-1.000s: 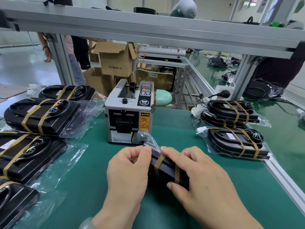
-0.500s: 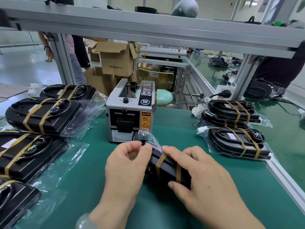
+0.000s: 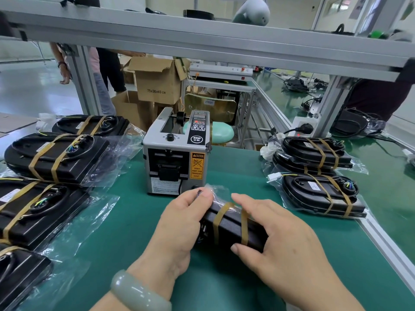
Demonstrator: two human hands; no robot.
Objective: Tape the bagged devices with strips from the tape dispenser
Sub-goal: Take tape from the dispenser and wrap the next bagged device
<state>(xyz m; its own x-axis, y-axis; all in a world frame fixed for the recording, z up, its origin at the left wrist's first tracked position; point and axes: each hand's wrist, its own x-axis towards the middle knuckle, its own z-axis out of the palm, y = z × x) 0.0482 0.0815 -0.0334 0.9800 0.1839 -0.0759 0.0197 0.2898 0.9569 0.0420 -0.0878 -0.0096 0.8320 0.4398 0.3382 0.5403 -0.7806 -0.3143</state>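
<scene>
A black bagged device (image 3: 226,227) stands on edge on the green mat, just in front of the grey tape dispenser (image 3: 177,151). Two brown tape strips wrap around it. My left hand (image 3: 179,223) grips its left end, thumb and fingers pinching the clear bag flap at the top. My right hand (image 3: 280,239) curls around its right part, thumb underneath and fingers over the top by the second strip. No tape strip shows at the dispenser's outlet.
Several taped bagged devices (image 3: 56,156) lie in a row at the left. Three more (image 3: 321,194) are stacked at the right by the aluminium table rail (image 3: 386,241). A frame beam (image 3: 202,34) crosses overhead. Cardboard boxes and people stand behind.
Both hands stay on the device. The left hand has shifted slightly up and right along the bag flap; the view has risen a little.
</scene>
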